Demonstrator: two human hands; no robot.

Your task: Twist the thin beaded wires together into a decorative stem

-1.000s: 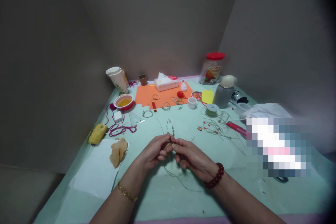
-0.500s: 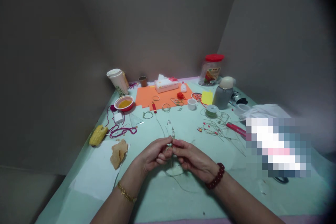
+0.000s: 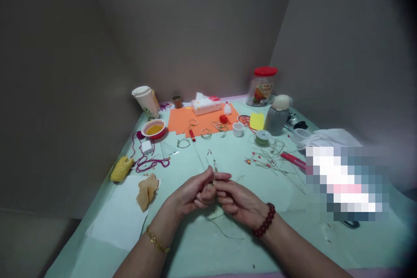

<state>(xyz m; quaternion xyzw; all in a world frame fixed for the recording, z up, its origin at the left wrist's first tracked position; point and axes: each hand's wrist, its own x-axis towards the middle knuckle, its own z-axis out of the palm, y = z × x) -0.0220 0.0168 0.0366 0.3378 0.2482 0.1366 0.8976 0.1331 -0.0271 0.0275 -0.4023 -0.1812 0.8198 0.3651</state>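
On the left a yellow corn cob [image 3: 122, 169] lies by a white sheet of paper [image 3: 112, 221]; behind them stands a pale cup [image 3: 143, 97] with a green leafy print, and a red-rimmed bowl [image 3: 154, 129] holds something amber; no wording on the cup can be made out.

At the middle the left hand [image 3: 199, 192], a gold bracelet [image 3: 156, 240] at its wrist, has its fingers curled and meets the other hand tip to tip, both closed on a thin green cord [image 3: 225, 232]; the cord is slender and dull, its gripped part mostly hidden by the fingers; its loose length hangs below the hands to the table, then bends in a shallow curve, the end pointing right; the hidden part's long axis cannot be told; small beads [image 3: 214, 163] lie just beyond the fingertips.

The right hand [image 3: 235, 196] pinches with thumb and forefinger, above a dark red beaded bracelet [image 3: 265, 220]; farther right are a spool of green cord [image 3: 262, 138] and a red-lidded jar [image 3: 260, 90], whose colourful label carries writing too small to read.
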